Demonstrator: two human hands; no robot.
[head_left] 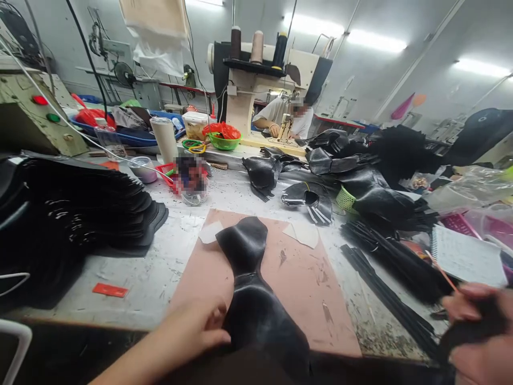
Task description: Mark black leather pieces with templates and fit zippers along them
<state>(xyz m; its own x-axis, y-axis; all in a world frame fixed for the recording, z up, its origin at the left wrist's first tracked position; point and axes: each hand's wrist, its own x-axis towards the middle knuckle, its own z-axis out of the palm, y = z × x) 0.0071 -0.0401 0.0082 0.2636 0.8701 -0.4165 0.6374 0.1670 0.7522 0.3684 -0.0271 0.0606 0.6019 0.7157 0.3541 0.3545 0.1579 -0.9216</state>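
Note:
A black leather piece (251, 283) lies lengthwise on a pink cutting mat (304, 278) at the table's near edge. My left hand (196, 329) rests at its lower left side, fingers curled in with the thumb against the leather edge. My right hand (476, 331) is at the far right bottom corner, fingers closed round a dark strip or bundle that is blurred. Thin black strips (393, 283) lie on the table just left of that hand.
A tall stack of black cut pieces (76, 214) fills the left. More black leather parts (320, 171) and a white notepad (467, 256) sit right. A white cup (165, 139), a green bowl (224, 140) and a sewing machine (256, 80) with another person (280, 115) stand behind.

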